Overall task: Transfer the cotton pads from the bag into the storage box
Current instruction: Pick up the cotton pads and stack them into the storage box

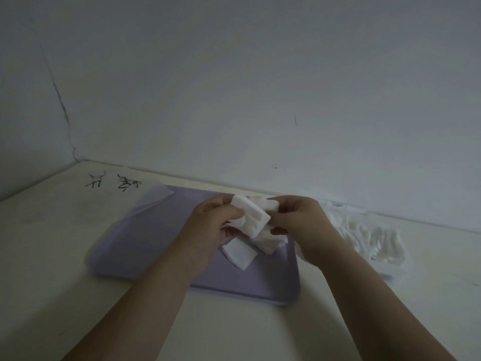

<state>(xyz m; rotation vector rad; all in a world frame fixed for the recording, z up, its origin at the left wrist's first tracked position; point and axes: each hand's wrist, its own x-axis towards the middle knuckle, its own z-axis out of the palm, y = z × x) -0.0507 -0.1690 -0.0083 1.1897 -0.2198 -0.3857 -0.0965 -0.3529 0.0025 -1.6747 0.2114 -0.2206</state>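
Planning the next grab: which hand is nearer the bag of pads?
Right. The right hand is just beside the bag, on its left; the left hand is farther left, across the held cotton pads.

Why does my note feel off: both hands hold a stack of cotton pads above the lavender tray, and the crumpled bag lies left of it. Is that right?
No. The head view shows the crumpled bag lying right of the lavender tray, not left. The rest holds: the left hand and right hand hold a stack of cotton pads above it.
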